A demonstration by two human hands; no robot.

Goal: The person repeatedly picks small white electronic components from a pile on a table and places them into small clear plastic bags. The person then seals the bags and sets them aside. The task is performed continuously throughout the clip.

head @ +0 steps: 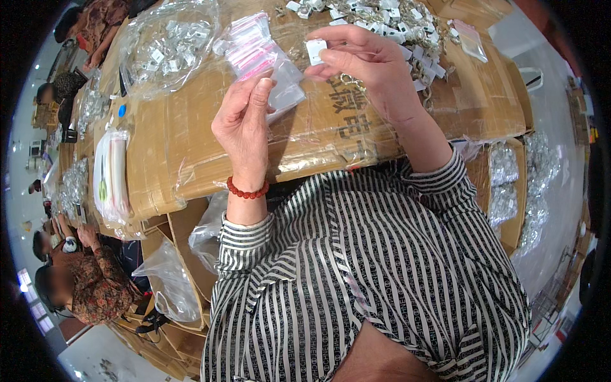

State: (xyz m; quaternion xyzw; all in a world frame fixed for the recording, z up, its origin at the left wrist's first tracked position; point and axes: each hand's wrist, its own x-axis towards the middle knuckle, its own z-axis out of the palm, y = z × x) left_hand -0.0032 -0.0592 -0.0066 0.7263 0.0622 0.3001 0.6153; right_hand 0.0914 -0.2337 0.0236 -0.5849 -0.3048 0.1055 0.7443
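Observation:
My right hand [372, 67] pinches a small white tag [315, 51] between thumb and fingers, and a gold-coloured metal clasp or chain [352, 82] hangs under the palm. At the left, my left hand [246, 119], with a red bead bracelet on the wrist, has thumb and forefinger together at the edge of the clear zip bags; whether it grips one is unclear. The stack of zip bags [248, 47] with pink seal strips lies just beyond it. Behind my right hand is a heap of tagged metal chain pieces [420, 43].
Cardboard [200, 143] covers the table. A large clear bag [169, 52] of packed pieces lies at the upper left, near a blue cap [122, 111]. Green-handled scissors [102, 186] rest on plastic bags. Another zip bag [470, 40] lies upper right. Open boxes stand below; co-workers sit at the left.

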